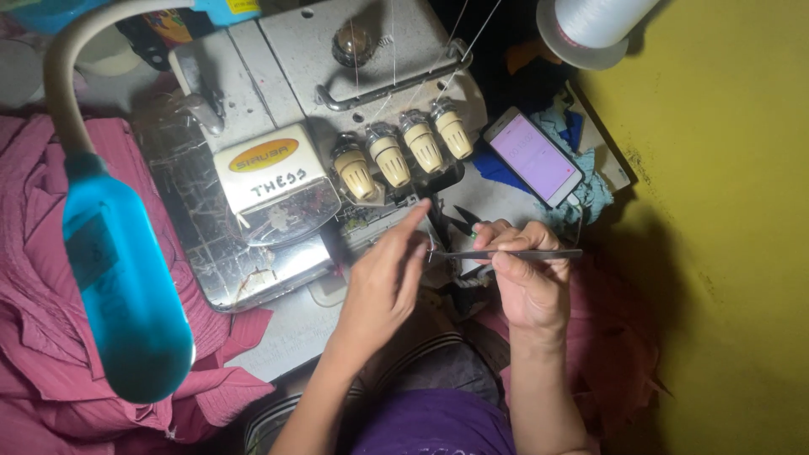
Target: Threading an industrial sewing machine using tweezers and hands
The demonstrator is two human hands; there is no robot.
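Overhead, I see an oval yellow label point(264, 155) on the overlock machine point(278, 194). My right hand point(527, 282) pinches tweezers point(506, 254); left hand point(383, 282), fingers loosely apart, touches their tip beside the yellow wall point(725, 211).

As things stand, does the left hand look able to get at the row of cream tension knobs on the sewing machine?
Probably yes. The left hand is raised just below the tension knobs, its fingertips close under the nearest one, with nothing between them. The right hand holds tweezers off to the side, clear of that path.
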